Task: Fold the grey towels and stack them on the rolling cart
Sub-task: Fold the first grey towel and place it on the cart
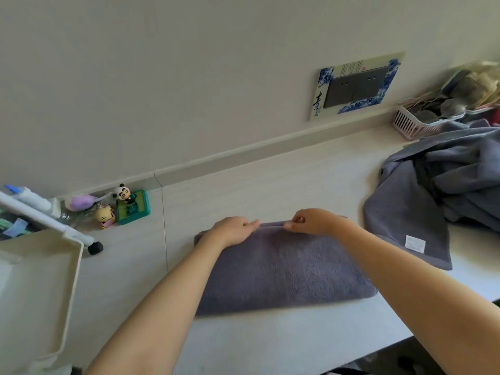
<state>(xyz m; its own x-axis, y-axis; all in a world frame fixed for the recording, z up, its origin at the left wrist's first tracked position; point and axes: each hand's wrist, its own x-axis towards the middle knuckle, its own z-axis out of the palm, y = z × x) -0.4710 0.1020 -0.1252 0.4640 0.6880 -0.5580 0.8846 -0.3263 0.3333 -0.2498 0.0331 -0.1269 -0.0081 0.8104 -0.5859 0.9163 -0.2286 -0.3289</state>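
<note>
A grey towel (281, 269) lies folded in a long band on the white table (270, 342) in front of me. My left hand (232, 230) and my right hand (311, 220) both pinch its far edge near the middle, close together. A heap of unfolded grey towels (438, 196) lies at the right, one with a white label hanging toward the table's front. The white rolling cart (40, 280) stands at the left, its top tray showing no towels.
Small toy figures and a green box (132, 207) sit by the wall at the left. A pink basket (416, 123) with odds and ends stands at the back right. A decorated socket plate (357, 85) is on the wall.
</note>
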